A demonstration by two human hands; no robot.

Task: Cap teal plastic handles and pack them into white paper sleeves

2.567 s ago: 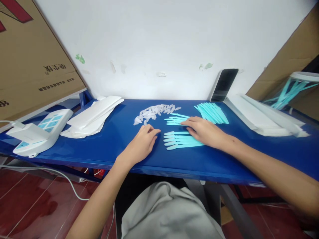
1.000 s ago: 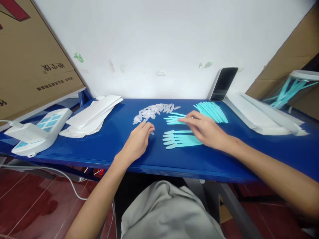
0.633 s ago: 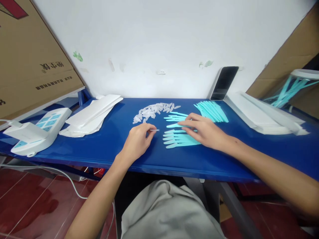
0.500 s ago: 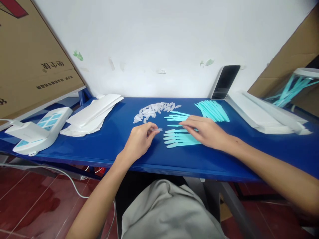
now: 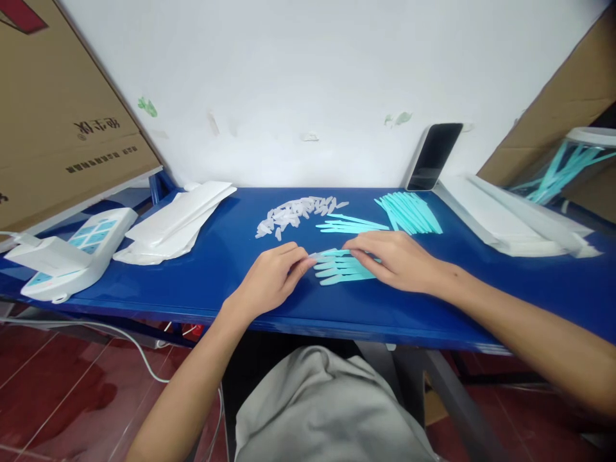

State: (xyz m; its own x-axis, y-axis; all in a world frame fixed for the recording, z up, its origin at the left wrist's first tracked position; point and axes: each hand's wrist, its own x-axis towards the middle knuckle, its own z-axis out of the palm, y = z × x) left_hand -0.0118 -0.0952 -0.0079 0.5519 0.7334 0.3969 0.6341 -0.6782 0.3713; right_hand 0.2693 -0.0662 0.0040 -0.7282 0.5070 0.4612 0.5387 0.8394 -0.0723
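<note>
Between the thumb and fingers of my left hand (image 5: pixel 276 276) is a small translucent cap (image 5: pixel 314 255). My right hand (image 5: pixel 399 260) pinches a slim teal stick (image 5: pixel 337 252), which resembles an eyebrow razor. The stick's left end meets the cap; whether it is inside, I cannot tell. Just below lies a row of several capped teal sticks (image 5: pixel 337 271), partly hidden under my right hand. Beyond my hands are a few loose teal sticks (image 5: pixel 353 224) and a heap of translucent caps (image 5: pixel 293 213). A larger pile of teal sticks (image 5: pixel 409 213) lies to the right.
White paper sleeves (image 5: pixel 176 221) and a power strip (image 5: pixel 79 250) with a plugged-in adapter lie left on the blue table (image 5: pixel 221 282). A phone (image 5: pixel 434 157) leans on the wall. More white packaging (image 5: pixel 514 221) and a clear tub (image 5: pixel 563 167) of teal sticks are at right.
My left hand has moved right with the cap, and my right hand has come slightly nearer with the teal stick. The cap and stick, apart before, now meet above the row.
</note>
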